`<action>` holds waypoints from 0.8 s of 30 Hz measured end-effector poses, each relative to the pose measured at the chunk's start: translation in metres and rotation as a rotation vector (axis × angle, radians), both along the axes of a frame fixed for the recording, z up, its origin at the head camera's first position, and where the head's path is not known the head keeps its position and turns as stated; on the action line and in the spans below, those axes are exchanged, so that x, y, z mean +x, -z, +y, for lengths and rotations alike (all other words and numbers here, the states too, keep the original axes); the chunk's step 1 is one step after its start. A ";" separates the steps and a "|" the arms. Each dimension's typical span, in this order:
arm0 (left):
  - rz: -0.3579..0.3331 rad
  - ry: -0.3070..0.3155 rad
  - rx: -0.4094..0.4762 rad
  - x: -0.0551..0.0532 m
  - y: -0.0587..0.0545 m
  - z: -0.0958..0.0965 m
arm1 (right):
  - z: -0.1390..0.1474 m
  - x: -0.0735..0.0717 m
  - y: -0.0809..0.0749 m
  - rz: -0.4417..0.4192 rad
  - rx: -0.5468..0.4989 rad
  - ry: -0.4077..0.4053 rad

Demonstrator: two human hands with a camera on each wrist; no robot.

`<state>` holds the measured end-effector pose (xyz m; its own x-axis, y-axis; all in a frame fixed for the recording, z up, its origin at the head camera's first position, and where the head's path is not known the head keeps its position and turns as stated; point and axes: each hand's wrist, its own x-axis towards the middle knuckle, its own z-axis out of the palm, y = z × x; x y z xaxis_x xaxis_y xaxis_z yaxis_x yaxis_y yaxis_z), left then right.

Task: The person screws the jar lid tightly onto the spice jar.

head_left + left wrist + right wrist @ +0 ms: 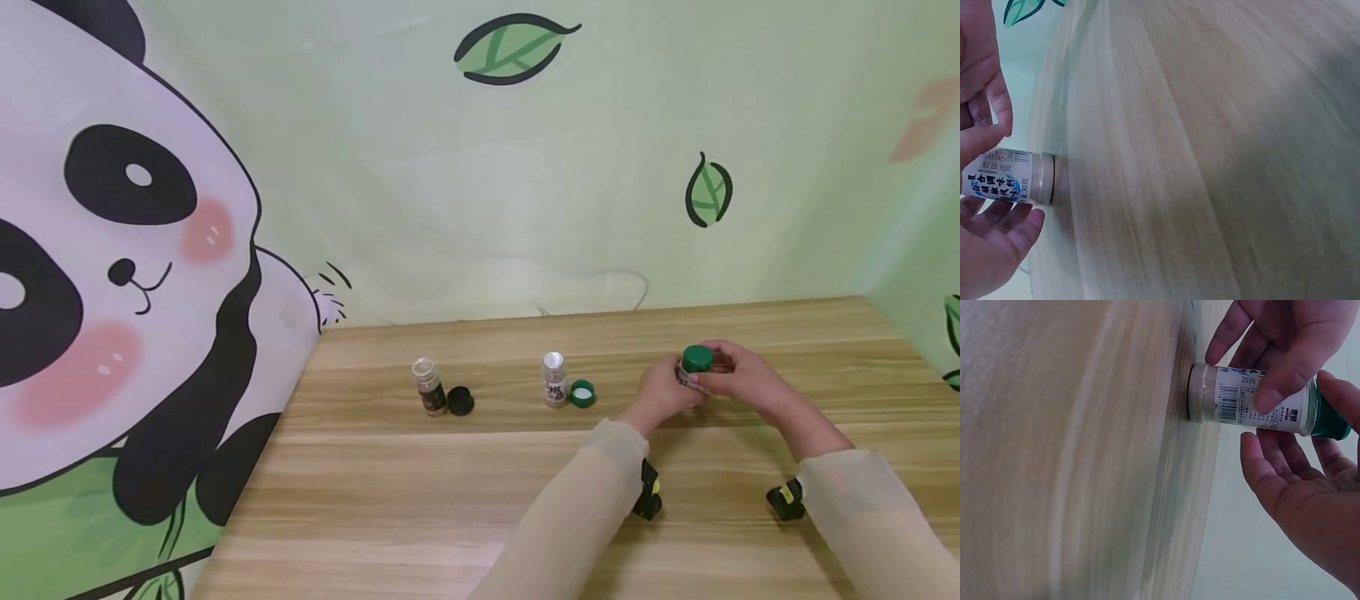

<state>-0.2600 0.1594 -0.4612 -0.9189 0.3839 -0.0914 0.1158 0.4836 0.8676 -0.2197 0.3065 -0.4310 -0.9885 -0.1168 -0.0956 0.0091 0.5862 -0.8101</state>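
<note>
A small clear bottle (1229,394) with a white printed label and a green screw cap (698,358) stands on the table at the right, between both hands. My left hand (663,387) holds its body, with the thumb across the label in the right wrist view. My right hand (750,382) comes from the other side, thumb and fingers around the cap end. The bottle's base (1042,178) is right at the tabletop in the left wrist view. To the left, an uncapped bottle (554,381) with a white label stands beside a green cap (582,393) lying inside up.
Farther left stands another uncapped bottle (430,388) with a dark label, a black cap (461,401) beside it. The wooden table (420,500) meets a pale green backdrop (420,192) with a printed panda and leaves. Black wrist devices hang under both sleeves.
</note>
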 end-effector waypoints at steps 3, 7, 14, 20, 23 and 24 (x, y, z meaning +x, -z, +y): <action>0.004 0.024 0.001 0.001 -0.001 -0.004 | 0.000 0.001 0.000 0.006 0.012 -0.002; 0.002 0.044 -0.011 0.002 -0.006 -0.011 | 0.000 0.001 0.001 0.024 0.029 -0.011; 0.041 0.051 -0.069 0.006 -0.023 -0.023 | 0.001 0.002 0.001 0.021 0.030 -0.017; 0.048 0.034 -0.111 0.009 -0.038 -0.034 | 0.002 0.009 -0.005 0.023 0.051 0.011; 0.064 0.044 -0.125 0.012 -0.042 -0.041 | 0.002 0.013 -0.008 0.020 0.058 0.037; 0.077 0.052 -0.137 0.012 -0.043 -0.043 | 0.002 0.014 -0.009 0.024 0.064 0.047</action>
